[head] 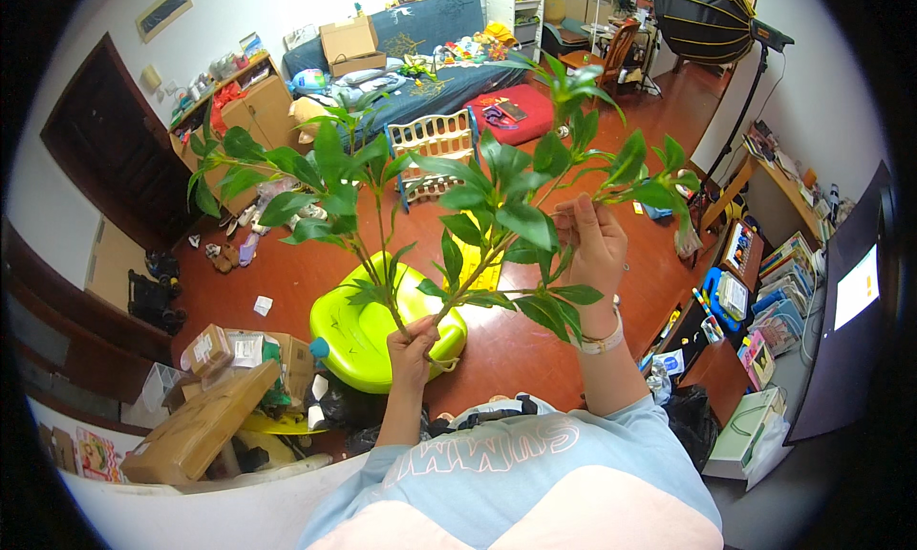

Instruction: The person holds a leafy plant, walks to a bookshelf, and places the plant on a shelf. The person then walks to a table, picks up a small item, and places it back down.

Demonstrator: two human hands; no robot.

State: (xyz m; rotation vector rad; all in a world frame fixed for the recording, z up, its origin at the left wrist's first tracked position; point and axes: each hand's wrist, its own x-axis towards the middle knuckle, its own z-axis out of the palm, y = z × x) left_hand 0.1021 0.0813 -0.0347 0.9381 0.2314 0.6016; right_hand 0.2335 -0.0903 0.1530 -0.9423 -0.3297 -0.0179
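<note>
My left hand (410, 356) is closed around the lower ends of leafy green branches (464, 286), where the brown stems come together. Above that grip the stems fan out in a V, with glossy pointed leaves on both sides. My right hand (598, 245) is raised higher, at the right-hand spray, and its thumb and fingers pinch a thin twig there. Leaves hide some of its fingers. Below and behind the branches, a lime-green plastic seat (344, 328) rests on the floor, partly covered by my left hand and the stems.
Cardboard boxes (208, 421) and black bags are piled at lower left. A blue-covered sofa (430, 30) bears clutter at the back, near a red cushion (526, 113) and a small rack (433, 152). A softbox lamp (702, 19), books and a monitor (838, 320) line the right.
</note>
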